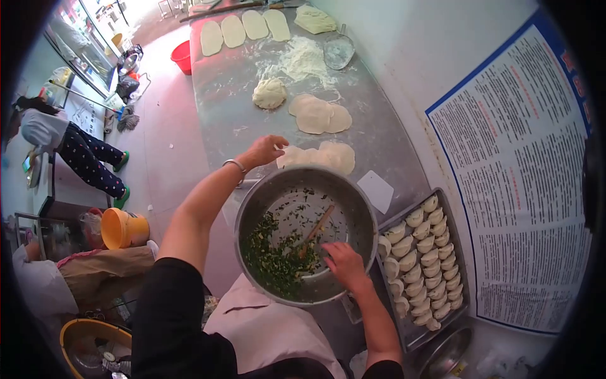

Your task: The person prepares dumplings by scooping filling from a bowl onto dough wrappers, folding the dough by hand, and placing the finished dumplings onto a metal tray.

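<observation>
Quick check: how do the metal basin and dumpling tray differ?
The metal basin is round and deep, the dumpling tray rectangular and shallow. The metal basin holds loose chopped greens, the dumpling tray rows of folded dumplings. The right hand is over the metal basin, none at the dumpling tray. Both hold food.

Smooth metal bowl [357, 218], probably wooden utensil handle [320, 222]
</observation>
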Available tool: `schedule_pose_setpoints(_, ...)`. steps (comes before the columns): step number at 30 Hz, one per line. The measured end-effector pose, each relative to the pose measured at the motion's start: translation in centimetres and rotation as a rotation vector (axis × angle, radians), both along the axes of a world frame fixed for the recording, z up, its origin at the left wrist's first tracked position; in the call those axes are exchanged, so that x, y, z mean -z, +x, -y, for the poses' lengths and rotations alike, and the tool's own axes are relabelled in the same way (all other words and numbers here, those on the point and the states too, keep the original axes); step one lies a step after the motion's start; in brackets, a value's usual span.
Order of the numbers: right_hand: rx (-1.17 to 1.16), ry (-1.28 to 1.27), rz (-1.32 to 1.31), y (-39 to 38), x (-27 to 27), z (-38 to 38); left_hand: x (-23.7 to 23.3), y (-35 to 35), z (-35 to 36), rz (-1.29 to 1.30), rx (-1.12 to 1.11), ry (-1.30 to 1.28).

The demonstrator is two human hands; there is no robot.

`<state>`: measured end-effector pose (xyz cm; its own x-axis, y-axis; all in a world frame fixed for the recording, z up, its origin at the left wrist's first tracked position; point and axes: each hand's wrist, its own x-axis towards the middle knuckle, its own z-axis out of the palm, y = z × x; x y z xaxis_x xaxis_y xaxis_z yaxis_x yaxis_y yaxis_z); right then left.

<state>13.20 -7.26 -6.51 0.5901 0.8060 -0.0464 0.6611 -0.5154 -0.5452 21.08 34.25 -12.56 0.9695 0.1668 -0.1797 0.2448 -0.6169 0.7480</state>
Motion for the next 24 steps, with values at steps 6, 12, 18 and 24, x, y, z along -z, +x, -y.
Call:
schedule_pose_setpoints(6, -0.104, -0.233, 0.198, 4.2, 8.1, -4.4, 6.8, 3.9, 1.0, 0.089, 0.057, 0.468)
schedule_pose_setpoints(12, -0.203, -0.229, 0.338, 5.4, 8.9, -6.0, 8.7, 4.8, 0.5, -0.183, 0.1, 0.359)
schedule_pose_setpoints(18, -0.469, -0.37, 0.282, 7.1, 5.2, -5.1, 6.1, 2.9, -0.5, 0.008, -0.088, -1.027)
schedule_pose_setpoints(24, -0.309, -0.423, 0.105, 4.1, -0.4, -1.3, -1.9, -5.3, -4.2, 0.286, -0.268, -2.098)
